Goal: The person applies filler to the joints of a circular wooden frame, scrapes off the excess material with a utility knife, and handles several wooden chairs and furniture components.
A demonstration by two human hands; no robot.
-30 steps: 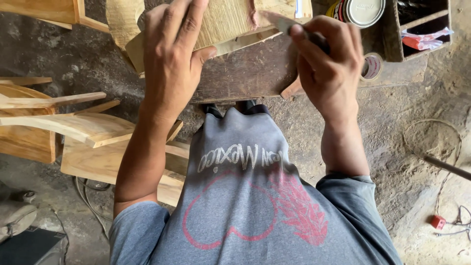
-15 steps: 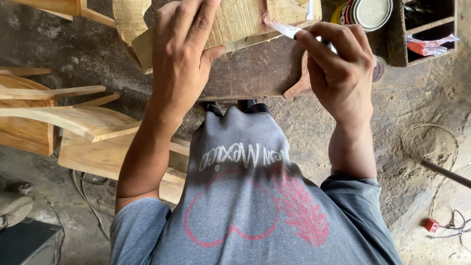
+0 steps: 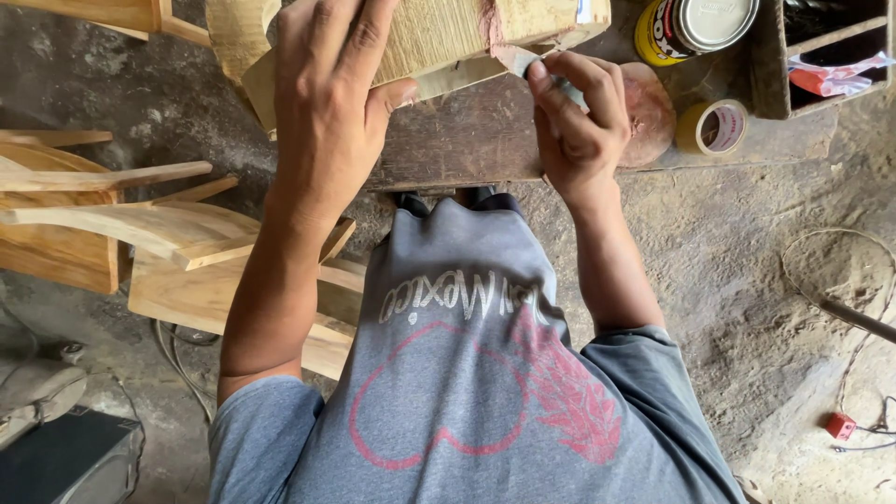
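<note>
My left hand (image 3: 334, 103) lies flat on a pale carved wooden piece (image 3: 448, 33) that rests on a dark wooden bench (image 3: 467, 140). Fingers spread over its grained face and hold it down. My right hand (image 3: 581, 117) grips a small putty knife (image 3: 523, 61), its blade touching a pinkish patch of filler on the wooden piece's right part. The knife's handle is hidden in my fist.
A yellow tin (image 3: 695, 26) with a metal lid, a roll of tape (image 3: 714, 126) and a wooden crate (image 3: 821, 56) stand on the bench at right. Unfinished wooden chair parts (image 3: 140, 233) are stacked at left. Cables and a red plug (image 3: 840, 425) lie on the dirt floor.
My right hand has shifted left and up along the bench edge, bringing the knife blade onto the wooden piece. My left hand has stayed pressed on the wood.
</note>
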